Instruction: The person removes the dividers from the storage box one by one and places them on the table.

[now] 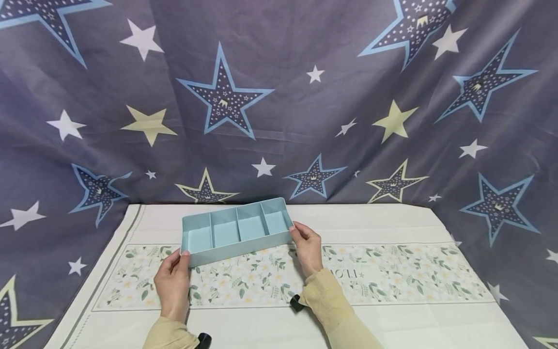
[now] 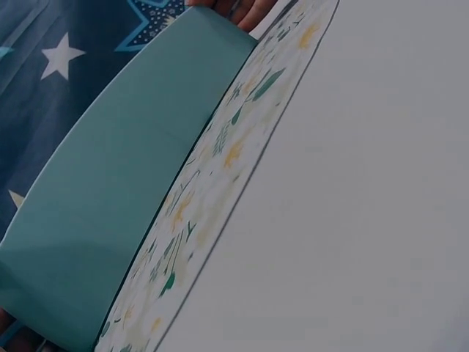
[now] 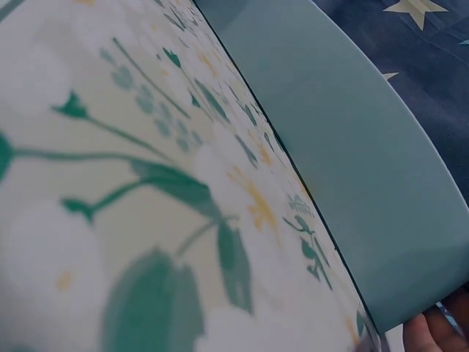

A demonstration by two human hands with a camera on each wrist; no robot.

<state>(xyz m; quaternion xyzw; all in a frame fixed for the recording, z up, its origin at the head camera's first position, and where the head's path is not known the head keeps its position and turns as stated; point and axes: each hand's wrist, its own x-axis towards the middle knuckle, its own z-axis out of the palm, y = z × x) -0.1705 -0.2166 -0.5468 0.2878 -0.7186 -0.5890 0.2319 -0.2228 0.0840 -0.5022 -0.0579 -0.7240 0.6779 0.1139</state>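
Observation:
A light blue divided box (image 1: pixel 235 247), with several compartments side by side and nothing seen in them, sits at a slant over the table, its right end farther back. My left hand (image 1: pixel 172 283) grips its near left corner, thumb on the rim. At the right end, my right hand (image 1: pixel 308 247) pinches the wall near the corner. The left wrist view shows the box's long outer side (image 2: pixel 124 169), with right-hand fingers (image 2: pixel 242 11) at the far end. In the right wrist view, fingers (image 3: pixel 440 326) hold the lower corner. Whether the base touches the cloth I cannot tell.
A white tablecloth (image 1: pixel 244 329) with a floral band (image 1: pixel 410 271) and partly hidden lettering covers the table. Behind and at both sides hangs a dark curtain (image 1: pixel 279 106) printed with stars. Black straps (image 1: pixel 296 303) show at both wrists, by the beige sleeves.

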